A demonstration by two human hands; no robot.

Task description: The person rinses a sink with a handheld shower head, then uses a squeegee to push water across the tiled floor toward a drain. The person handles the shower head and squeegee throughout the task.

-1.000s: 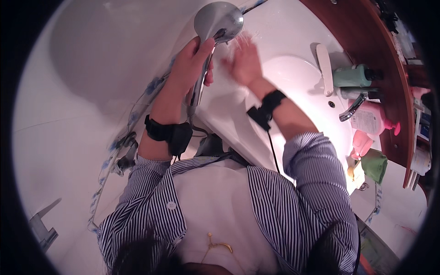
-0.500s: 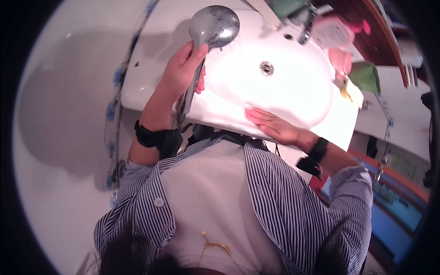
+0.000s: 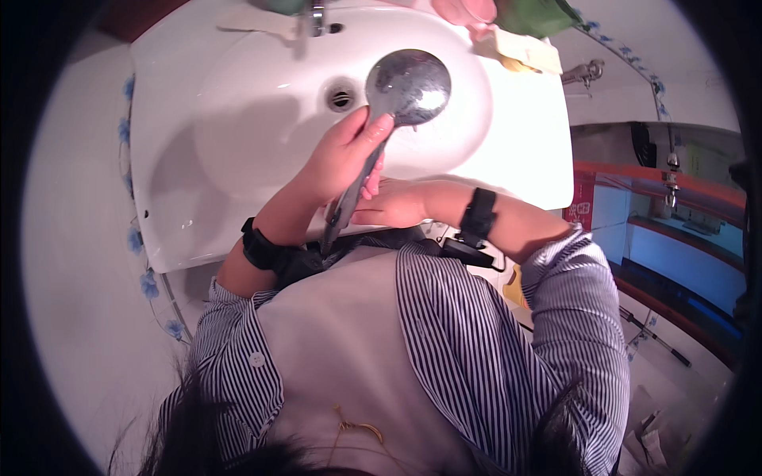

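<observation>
We observe a round, chrome-plated metal shower head [image 3: 408, 86] held above the bowl of a white ceramic washbasin [image 3: 238, 143], its face tilted and lying just beside the dark round drain opening [image 3: 340, 97]. The grey handle [image 3: 353, 198] runs down from the head toward the person's chest.

The left hand [image 3: 343, 159] is wrapped around the upper part of the handle, fingers curled and thumb reaching up toward the head; it grasps the shower head firmly. The right hand [image 3: 389, 205] lies at the basin's front edge, just beside the lower part of the handle. It appears to touch the handle, but we cannot tell whether it grips it or merely rests there, since the left hand and the handle cover part of it.

Each wrist carries a black strap [image 3: 479, 216] with a small device. The person wears a blue-and-white striped shirt [image 3: 468, 333] over a pale top.

At the far rim of the basin we note a metal tap [image 3: 317, 16], a yellow sponge [image 3: 524, 51] and a green cloth [image 3: 536, 16]. White walls flank the basin.
</observation>
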